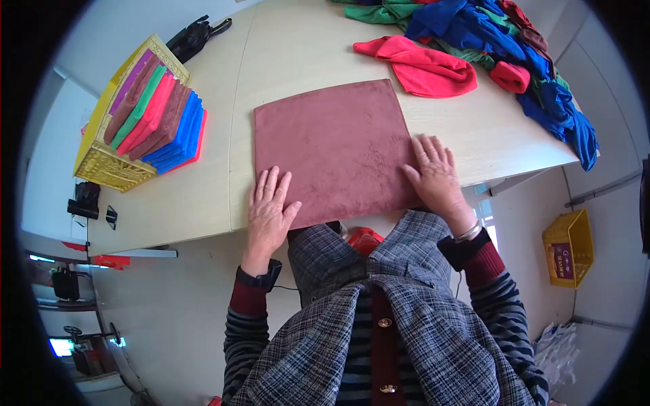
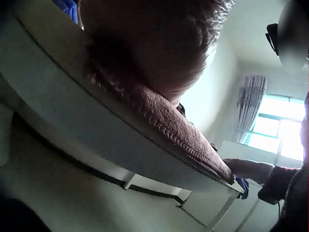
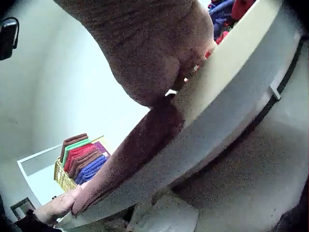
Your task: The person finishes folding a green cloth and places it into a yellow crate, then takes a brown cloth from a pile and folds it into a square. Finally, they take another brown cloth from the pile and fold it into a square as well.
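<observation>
A brownish-pink towel (image 1: 332,149) lies spread out flat on the table in front of the person. The left hand (image 1: 269,213) rests on its near left corner, fingers straight and pointing away from the body. At the near right corner, the right hand (image 1: 439,177) lies along the side edge, its thumb over the towel and its straight fingers reaching past the edge. In the left wrist view, the stitched hem (image 2: 188,150) runs along the table's front edge. The right wrist view shows the towel's near side (image 3: 125,154) with the left hand at its far end.
At the left stands a yellow basket (image 1: 115,169) with several folded towels (image 1: 159,118). A loose red towel (image 1: 433,71) lies beyond the spread one, beside a heap of crumpled blue, green and red towels (image 1: 474,30). A black bag (image 1: 196,39) sits behind the basket. Another yellow basket (image 1: 569,247) is on the floor.
</observation>
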### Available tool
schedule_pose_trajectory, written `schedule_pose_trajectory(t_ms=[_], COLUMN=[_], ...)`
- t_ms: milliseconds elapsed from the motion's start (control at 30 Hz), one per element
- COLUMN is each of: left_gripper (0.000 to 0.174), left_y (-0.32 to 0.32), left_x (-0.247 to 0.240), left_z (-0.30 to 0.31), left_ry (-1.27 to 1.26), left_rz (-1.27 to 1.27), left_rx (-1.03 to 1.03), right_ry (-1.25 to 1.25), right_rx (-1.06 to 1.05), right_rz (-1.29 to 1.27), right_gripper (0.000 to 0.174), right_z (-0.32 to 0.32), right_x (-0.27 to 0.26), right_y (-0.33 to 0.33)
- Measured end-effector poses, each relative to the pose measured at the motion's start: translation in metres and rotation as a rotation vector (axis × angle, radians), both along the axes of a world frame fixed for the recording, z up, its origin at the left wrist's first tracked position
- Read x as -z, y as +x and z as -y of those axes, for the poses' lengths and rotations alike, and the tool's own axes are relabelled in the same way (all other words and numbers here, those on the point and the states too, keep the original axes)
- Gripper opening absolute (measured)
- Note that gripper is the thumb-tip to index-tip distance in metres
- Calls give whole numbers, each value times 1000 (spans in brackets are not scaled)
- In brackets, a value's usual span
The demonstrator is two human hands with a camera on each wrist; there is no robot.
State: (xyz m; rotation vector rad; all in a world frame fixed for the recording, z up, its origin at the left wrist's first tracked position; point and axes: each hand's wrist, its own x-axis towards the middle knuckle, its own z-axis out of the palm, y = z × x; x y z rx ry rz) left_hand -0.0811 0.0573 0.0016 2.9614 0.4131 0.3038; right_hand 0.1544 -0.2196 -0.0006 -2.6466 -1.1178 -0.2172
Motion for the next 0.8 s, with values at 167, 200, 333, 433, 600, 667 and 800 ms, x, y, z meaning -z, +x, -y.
schedule_pose_trajectory(t_ms=[167,200,333,433,600,667,800], left_gripper=[66,66,64,63,58,56,57], left_y=[-19,-19,-17,-15,-7,-7,-21], left_x=[-3,-6,-3,15,29,29,34], left_z=[12,22,52,45,32,32,23], left_ry=[-7,6,22,131,328,314,192], left_rz=[17,42,73,96,185,212,368], left_rx=[-139,-124,28,98,126,127,159], right_ry=[-24,33,32,-5,-16,-23,33], right_rx=[-47,-135,-343,-415,-432,-439,-520], right_rz=[36,14,-36,-47,-35,-29,-142], right_gripper=[70,71,72,73,75,76,74], right_z=[-5,-16,-43,-48,-52,-49,-23], right_x=[-23,-24,-14,-6,-3,-9,-24], right_y=[-15,-30,-68,-60,-40,-39,-45])
